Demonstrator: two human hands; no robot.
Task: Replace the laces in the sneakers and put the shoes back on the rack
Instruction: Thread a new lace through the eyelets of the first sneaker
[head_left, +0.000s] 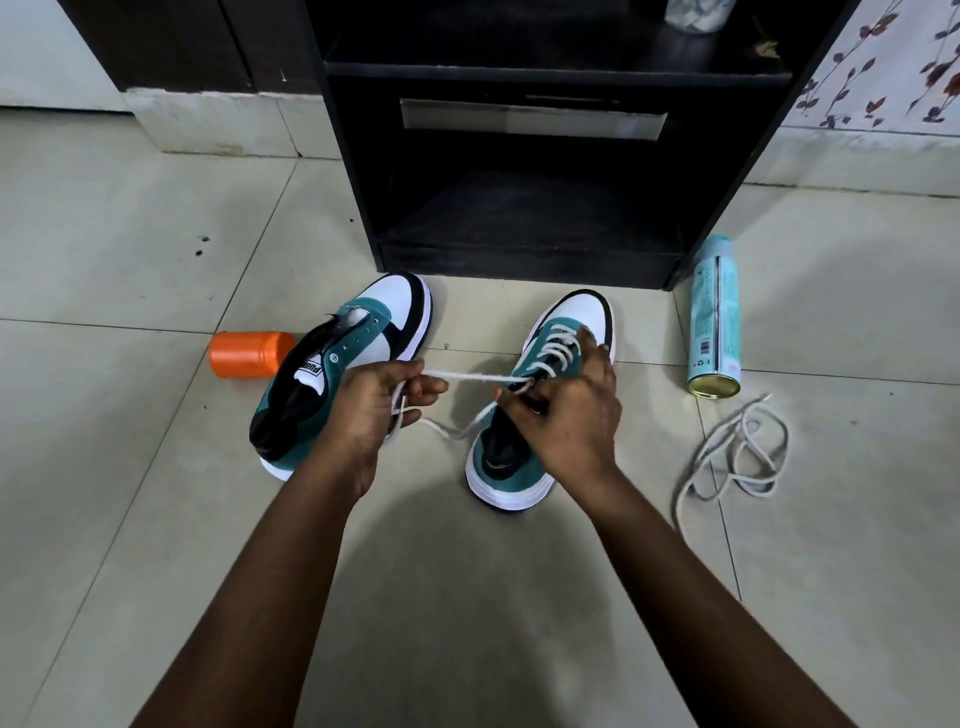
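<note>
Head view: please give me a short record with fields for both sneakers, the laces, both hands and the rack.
right sneaker: on floor, partly laced
left sneaker: leaning on its side, no lace
lace in use: white, stretched between the hands
spare lace: loose pile on floor, at right
left hand: pinches lace
right hand: on right sneaker, pinches lace
rack: bottom shelf holds no shoes

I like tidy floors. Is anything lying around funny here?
Yes. A teal spray can and an orange container lie tipped on the floor tiles, a loose white lace sprawls tangled at the right, and the unlaced sneaker leans sideways.
</note>
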